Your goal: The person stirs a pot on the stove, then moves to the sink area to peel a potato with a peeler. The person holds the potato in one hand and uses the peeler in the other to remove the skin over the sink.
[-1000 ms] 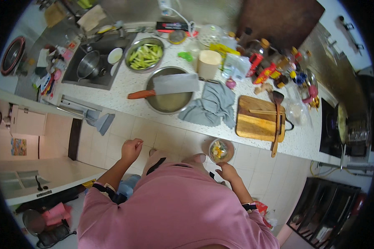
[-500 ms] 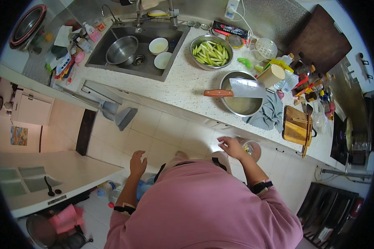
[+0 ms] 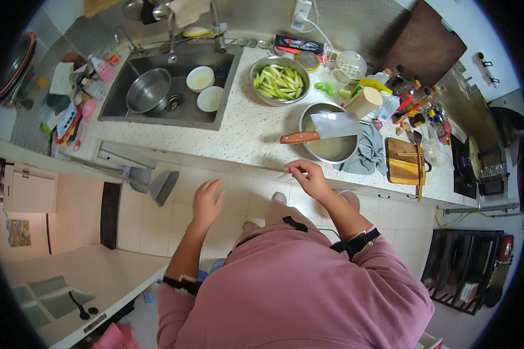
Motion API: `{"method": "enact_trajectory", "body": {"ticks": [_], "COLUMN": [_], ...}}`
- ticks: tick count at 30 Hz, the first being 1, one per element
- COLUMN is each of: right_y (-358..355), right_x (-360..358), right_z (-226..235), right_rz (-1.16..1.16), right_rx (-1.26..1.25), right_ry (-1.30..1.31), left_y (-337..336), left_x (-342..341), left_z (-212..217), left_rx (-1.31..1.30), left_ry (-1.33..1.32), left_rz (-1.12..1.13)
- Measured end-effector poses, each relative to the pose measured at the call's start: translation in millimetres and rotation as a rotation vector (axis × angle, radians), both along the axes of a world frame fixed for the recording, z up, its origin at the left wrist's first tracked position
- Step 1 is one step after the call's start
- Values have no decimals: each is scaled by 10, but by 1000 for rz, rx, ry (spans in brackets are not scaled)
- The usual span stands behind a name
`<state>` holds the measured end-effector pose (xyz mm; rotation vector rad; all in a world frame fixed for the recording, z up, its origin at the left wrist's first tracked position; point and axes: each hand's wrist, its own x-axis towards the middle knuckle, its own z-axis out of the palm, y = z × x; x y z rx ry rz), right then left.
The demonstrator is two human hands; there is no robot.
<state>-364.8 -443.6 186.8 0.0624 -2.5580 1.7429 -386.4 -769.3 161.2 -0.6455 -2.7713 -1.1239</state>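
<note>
Since a moment ago the right hand (image 3: 311,179) has risen to the bench (image 3: 244,131) edge, fingers pinched together; cleaver (image 3: 326,129) at one o'clock, handle pointing left; left hand (image 3: 206,200) spread, empty.

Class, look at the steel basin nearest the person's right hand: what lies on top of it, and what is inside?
A cleaver with a wooden handle lies across the steel basin. Its blade covers the upper part; below it a pale, bare-looking bottom shows. The right hand is just short of the basin.

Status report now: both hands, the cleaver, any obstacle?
Left hand open, empty, over floor. Right hand at counter edge, pinching something thin, unclear what. Cleaver rests across steel bowl, untouched. Nothing between.
</note>
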Motion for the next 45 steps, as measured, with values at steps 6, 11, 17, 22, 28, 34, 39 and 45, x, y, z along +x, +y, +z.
{"method": "enact_trajectory", "body": {"ticks": [6,11,17,22,28,34,39,45], "right_y": [655,1129,1375,1307,510,-912,-1503,-1359], "right_x": [316,466,366,-37,-1089,-2719,-4198,-5354], "right_z": [94,69,108,437,799,493,158,-185], "right_rz": [-279,-470,-523,-550,-286,-43,-273,-250], "right_rx": [7,-7,30,31,202,511,1034,1383], "right_ry": [-25,-31,-2,162,207,187,56,-121], "left_y": [2034,2789,2821,1965,292,-857,-1249,-1264], "left_x": [-1071,-1339,-1440,-1514,-2037,-3012,-3785,-4331], "left_z": [521,366,282,709,895,574,520,549], "left_rx": [22,-439,-372,-252,-289,-453,-547,-677], "left_ry": [202,214,83,-116,-126,-269,-321,-356], "left_rz": [-457,-547,-606,-405,-97,3,-52,-140]}}
